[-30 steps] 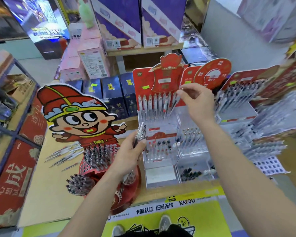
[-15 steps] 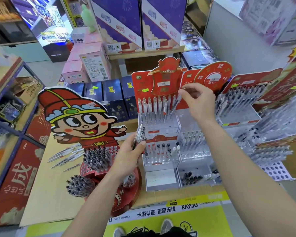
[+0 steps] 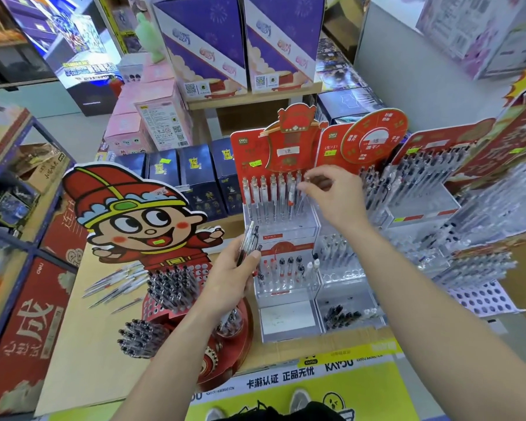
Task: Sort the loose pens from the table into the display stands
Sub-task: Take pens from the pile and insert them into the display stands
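Right hand [image 3: 331, 197], centre frame, pinches a clear pen [image 3: 300, 205], tilted at the display stand's [image 3: 286, 229] top row. Left hand [image 3: 230, 284] below grips a pen bundle [image 3: 249, 240]. This looks like the slotting step; next it needs a free hole. Loose pens [image 3: 116, 287] wait on the desk [image 3: 82, 344], lower left.

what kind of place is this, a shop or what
Most likely a stationery shop: tiered pen display stands with price stickers, stacked boxed goods behind, and a cartoon promotional cutout.
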Demonstrator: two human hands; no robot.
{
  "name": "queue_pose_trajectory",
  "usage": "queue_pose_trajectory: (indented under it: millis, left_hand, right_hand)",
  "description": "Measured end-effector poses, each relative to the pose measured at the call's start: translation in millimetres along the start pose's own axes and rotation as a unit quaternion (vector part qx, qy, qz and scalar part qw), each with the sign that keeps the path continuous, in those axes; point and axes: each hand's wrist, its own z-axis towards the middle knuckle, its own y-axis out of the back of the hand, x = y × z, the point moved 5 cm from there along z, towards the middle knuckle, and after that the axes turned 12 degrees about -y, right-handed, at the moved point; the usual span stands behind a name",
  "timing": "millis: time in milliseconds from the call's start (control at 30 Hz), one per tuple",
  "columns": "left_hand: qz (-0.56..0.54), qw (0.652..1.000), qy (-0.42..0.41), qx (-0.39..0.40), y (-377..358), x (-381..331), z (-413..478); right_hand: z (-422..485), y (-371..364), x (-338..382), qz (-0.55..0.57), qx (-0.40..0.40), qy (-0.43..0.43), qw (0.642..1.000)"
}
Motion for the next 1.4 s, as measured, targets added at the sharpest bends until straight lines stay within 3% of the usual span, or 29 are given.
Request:
queue_pose_trajectory:
  millis: [467,600,667,767,933,1100,1300,1400]
  left_hand:
    - [0.006,1.000,-0.012,0.022,-5,-1,6]
    - [-0.009,0.999,-0.028,0.016,-7,-6,7]
    - [-0.009,0.999,-0.027,0.016,-10,-5,8]
    - [-0.007,0.999,-0.023,0.028,-18,-4,10]
    - [-0.019,0.999,-0.025,0.042,-28,-6,11]
    - [-0.001,0.998,-0.008,0.056,-30,-1,14]
    - [-0.006,0.999,0.021,0.047,-23,19,6]
    - [0.008,0.999,0.028,0.023,-18,24,6]
  right_hand:
    - [3,-8,6,-0.067,0.031,-0.015,0.997]
    - [-17,-4,9,-0.088,-0.020,0.018,0.996]
    - [-37,-15,13,-0.077,0.025,0.034,0.996]
    - [-60,-39,16,-0.046,0.151,-0.012,0.987]
    - [-62,-48,12,-0.040,0.192,-0.039,0.980]
    - [-51,-31,17,0.035,0.160,-0.052,0.985]
    - [-22,23,26,0.115,0.049,-0.027,0.992]
    - [-11,40,23,0.101,-0.003,-0.020,0.995]
